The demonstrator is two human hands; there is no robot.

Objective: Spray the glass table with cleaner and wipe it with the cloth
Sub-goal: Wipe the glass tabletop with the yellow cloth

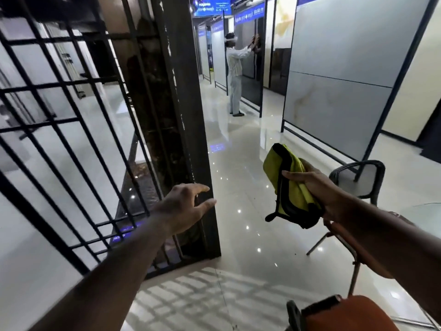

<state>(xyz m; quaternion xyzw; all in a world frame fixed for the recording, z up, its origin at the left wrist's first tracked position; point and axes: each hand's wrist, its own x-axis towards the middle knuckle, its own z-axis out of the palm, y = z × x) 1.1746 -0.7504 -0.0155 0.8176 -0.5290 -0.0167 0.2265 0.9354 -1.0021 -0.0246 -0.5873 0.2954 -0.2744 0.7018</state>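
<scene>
Yellow cloth (pixel 290 185) in right hand (pixel 317 187), signs unreadable.

I have one view only, from the camera worn on the person's head, looking forward and down along a glossy tiled floor (pixel 238 168). Both forearms reach in from the bottom edge (close, wide-angle stretched), with a barred gate (pixel 71 130) near on the left.

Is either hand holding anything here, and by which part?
The right hand holds the folded yellow-green cloth, grip on its lower right side. The left hand is open and holds nothing.
</scene>
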